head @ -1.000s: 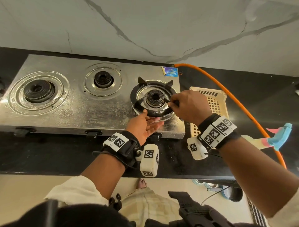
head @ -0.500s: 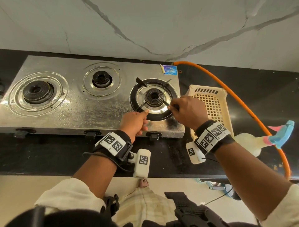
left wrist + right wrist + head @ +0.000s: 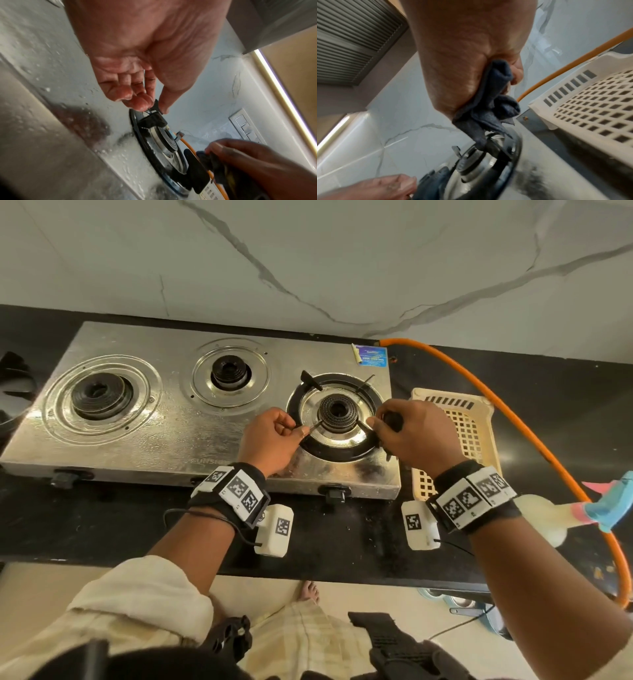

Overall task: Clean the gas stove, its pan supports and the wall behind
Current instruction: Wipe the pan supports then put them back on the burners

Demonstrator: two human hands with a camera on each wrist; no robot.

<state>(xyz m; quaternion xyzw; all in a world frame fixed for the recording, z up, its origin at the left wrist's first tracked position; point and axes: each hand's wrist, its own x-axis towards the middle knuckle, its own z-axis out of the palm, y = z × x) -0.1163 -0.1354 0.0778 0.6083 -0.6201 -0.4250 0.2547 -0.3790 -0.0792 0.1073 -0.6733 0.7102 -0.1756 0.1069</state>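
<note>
A steel three-burner gas stove (image 3: 164, 436) lies on a black counter. Only its right burner carries a black pan support (image 3: 335, 455), a ring with upright prongs. My left hand (image 3: 274, 440) pinches the support's left prong (image 3: 155, 106) between thumb and fingers. My right hand (image 3: 414, 436) grips a bunched dark grey cloth (image 3: 489, 108) and holds it against the support's right prong; in the head view the cloth (image 3: 392, 419) barely shows. The marble wall (image 3: 308, 261) rises behind the stove.
A cream plastic basket (image 3: 462, 433) sits right of the stove. An orange gas hose (image 3: 513, 419) curves around it. A spray bottle (image 3: 548, 518) with a blue and pink trigger lies at the right. The left burner (image 3: 101, 395) and middle burner (image 3: 229, 371) are bare.
The support, tilted up a second ago, now lies flat on the burner. My left hand went from an open palm under its front rim to pinching the left prong.
</note>
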